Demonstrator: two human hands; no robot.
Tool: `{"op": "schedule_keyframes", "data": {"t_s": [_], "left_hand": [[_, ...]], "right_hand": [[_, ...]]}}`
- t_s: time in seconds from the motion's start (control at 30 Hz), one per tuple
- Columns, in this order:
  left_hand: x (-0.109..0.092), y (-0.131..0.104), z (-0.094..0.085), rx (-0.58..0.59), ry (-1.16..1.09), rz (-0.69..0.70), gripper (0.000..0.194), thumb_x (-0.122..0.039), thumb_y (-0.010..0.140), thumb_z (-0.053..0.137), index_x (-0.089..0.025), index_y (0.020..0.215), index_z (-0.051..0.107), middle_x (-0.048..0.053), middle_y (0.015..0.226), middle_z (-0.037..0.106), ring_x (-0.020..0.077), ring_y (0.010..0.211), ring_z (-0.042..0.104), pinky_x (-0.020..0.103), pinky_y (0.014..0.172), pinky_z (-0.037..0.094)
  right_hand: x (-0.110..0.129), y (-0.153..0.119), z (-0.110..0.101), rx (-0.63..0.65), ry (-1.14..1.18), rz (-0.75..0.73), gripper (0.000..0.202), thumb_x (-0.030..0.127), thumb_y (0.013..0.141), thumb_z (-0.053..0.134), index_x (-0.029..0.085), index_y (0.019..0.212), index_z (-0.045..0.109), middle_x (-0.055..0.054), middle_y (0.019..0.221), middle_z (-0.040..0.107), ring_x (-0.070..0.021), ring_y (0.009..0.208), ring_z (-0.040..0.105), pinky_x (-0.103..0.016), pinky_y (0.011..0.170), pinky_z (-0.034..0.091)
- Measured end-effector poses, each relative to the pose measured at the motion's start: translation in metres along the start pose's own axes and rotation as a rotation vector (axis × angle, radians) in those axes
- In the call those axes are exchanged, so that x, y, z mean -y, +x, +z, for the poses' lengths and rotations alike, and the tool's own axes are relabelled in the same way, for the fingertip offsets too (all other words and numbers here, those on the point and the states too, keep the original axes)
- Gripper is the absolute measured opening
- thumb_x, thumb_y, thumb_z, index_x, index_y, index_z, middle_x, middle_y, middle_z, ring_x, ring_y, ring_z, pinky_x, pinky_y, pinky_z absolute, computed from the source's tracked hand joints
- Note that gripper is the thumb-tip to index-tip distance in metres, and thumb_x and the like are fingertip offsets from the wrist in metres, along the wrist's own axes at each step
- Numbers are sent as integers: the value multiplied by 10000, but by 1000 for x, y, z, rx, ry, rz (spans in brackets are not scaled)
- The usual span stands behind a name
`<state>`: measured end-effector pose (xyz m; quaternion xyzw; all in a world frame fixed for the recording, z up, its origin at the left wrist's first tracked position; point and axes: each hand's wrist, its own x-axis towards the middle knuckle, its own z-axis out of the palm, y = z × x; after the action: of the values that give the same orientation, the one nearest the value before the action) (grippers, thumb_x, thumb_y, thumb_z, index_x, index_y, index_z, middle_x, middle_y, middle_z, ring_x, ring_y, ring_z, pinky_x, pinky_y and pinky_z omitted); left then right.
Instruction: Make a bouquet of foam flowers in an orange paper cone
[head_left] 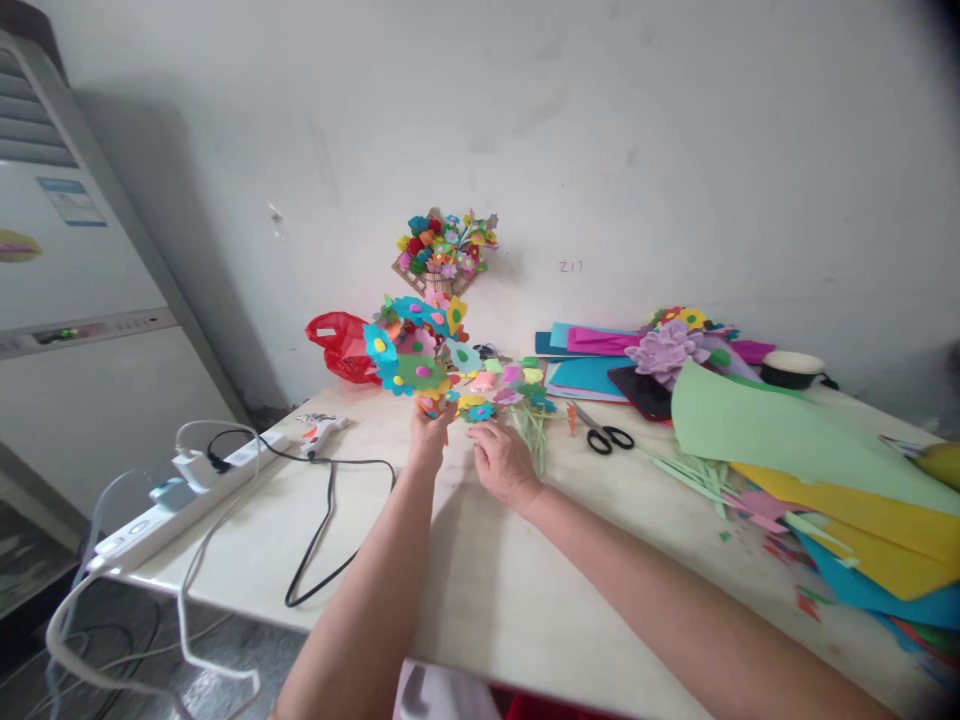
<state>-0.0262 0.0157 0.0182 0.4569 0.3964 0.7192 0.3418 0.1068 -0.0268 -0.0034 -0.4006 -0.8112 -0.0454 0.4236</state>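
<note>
My left hand [430,432] is closed around the lower part of a bouquet of colourful craft flowers [412,365], held up above the table. Blue, green, yellow and pink petals with bright round centres make up the bouquet. Close by on the right, my right hand [501,458] rests low over the tabletop with its fingers curled; whether it holds anything small I cannot make out. Just beyond its fingers lie several loose craft flowers [514,385] with pale green stems [534,432]. Black-handled scissors [609,438] lie to the right of that hand.
A glue gun [324,434] with a black cord and a white power strip [187,495] are at left. Behind them sits a red plastic bag [341,345]. Coloured sheets [810,445] cover the right side. A flower basket decoration [444,245] is against the wall.
</note>
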Motion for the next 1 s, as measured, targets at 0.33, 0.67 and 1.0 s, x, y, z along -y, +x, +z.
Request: {"op": "schedule_keyframes", "data": {"t_s": [0.33, 0.67, 1.0], "left_hand": [[1, -29, 33, 121, -82, -60, 341, -410, 583, 760, -175, 635, 518, -31, 526, 463, 80, 469, 430, 178, 346, 303], [6, -34, 24, 287, -158, -104, 376, -478, 657, 714, -170, 678, 499, -56, 487, 450, 52, 411, 392, 181, 406, 324], [10, -25, 15, 99, -136, -91, 338, -386, 597, 759, -176, 713, 520, -70, 502, 454, 52, 414, 388, 197, 420, 304]], "right_hand": [[-5, 0, -11, -116, 10, 188, 260, 99, 804, 423, 179, 984, 593, -69, 934, 658, -190, 813, 597, -291, 693, 452], [-11, 0, -13, -149, 90, 236, 204, 235, 872, 425, 181, 982, 588, -63, 929, 669, -167, 749, 602, -268, 659, 422], [-8, -10, -18, 4, -116, 59, 179, 185, 865, 452, 196, 849, 630, -51, 843, 683, -182, 803, 604, -270, 669, 408]]}}
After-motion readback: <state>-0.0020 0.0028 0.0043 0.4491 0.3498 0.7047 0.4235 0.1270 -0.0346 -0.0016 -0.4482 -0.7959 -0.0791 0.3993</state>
